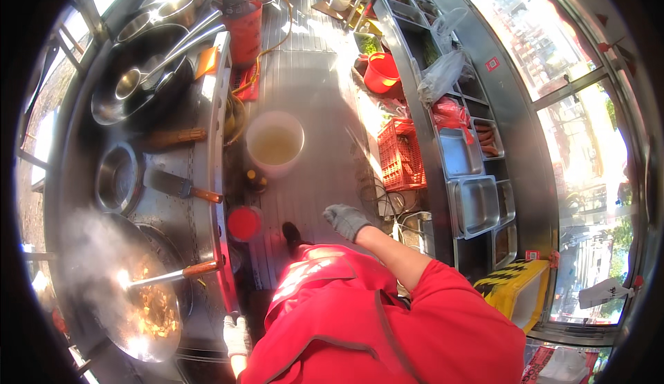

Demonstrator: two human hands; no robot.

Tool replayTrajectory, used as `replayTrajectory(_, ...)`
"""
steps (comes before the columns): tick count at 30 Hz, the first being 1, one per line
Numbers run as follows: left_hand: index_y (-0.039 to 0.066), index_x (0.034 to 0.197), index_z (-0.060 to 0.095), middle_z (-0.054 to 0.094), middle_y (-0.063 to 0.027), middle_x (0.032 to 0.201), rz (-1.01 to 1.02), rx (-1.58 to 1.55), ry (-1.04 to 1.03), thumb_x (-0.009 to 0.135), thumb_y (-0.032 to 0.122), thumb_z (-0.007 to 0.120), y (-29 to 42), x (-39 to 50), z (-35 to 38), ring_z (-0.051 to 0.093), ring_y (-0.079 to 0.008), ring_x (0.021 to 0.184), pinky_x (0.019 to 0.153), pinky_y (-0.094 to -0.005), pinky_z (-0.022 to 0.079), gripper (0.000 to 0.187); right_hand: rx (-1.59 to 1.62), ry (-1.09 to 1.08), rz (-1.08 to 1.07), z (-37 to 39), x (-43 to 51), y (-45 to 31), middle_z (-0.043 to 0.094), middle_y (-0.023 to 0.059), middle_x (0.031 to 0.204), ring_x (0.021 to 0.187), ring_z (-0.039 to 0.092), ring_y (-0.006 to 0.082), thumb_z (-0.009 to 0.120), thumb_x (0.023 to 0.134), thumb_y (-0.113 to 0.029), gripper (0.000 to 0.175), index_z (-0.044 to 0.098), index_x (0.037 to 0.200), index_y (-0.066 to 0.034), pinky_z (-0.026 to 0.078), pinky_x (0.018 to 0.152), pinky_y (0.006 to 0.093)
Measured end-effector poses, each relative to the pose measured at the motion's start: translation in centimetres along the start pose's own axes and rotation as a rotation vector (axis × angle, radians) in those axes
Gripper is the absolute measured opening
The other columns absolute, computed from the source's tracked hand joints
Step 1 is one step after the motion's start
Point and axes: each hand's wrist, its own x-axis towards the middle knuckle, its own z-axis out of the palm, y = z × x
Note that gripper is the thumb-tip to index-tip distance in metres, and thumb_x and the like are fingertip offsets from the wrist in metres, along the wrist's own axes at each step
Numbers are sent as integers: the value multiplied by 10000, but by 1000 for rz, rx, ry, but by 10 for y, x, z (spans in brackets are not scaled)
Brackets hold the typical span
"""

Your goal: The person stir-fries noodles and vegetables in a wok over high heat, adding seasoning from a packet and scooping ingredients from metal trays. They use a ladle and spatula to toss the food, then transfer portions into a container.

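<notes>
My left hand (237, 336), in a pale work glove, is at the front edge of the stove counter (213, 125). Its fingertips meet a small dark part there, perhaps a knob; the grip is unclear. My right hand (346, 221), in a grey glove, hangs over the aisle floor with curled fingers and nothing visible in it. To the left a steaming wok (122, 327) holds browned chopped food (155, 311). A wooden-handled utensil (199, 268) rests across the wok's rim, its handle towards the counter edge.
A wide spatula (205, 193), steel bowl (118, 176) and bamboo brush (179, 136) lie on the counter. A white bucket (275, 167) of cloudy liquid and a red-lidded tub (245, 223) stand on the floor. Opposite are a red crate (402, 161), cables (386, 197) and steel pans (480, 205).
</notes>
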Motion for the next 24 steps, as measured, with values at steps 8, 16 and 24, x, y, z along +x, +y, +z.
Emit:
replayTrajectory(8, 59, 1248, 600, 686, -137, 1137, 83, 553, -137, 915, 277, 633, 96, 22, 110, 653, -245, 1011, 910, -349, 503, 400, 21, -216, 360, 3, -103, 122, 692, 210, 985, 916, 667, 362, 552, 952, -385, 353, 723, 1011, -81, 505, 832, 432)
replayTrajectory(16, 57, 1263, 585, 646, -214, 1210, 448, 960, -242, 909, 372, 590, 250, 52, 294, 619, -361, 1129, 972, -425, 480, 473, 194, -177, 415, -70, -26, 244, 681, 159, 1125, 1080, 630, 366, 483, 942, -482, 424, 702, 1067, -141, 497, 916, 427)
replayTrajectory(24, 51, 1255, 606, 670, -199, 1176, 329, 1182, -316, 903, 393, 573, 351, 97, 421, 632, -345, 1118, 962, -420, 487, 492, -10, -90, 404, -213, 95, 344, 675, 183, 1133, 1070, 631, 378, 452, 958, -467, 442, 704, 1099, -133, 489, 937, 455)
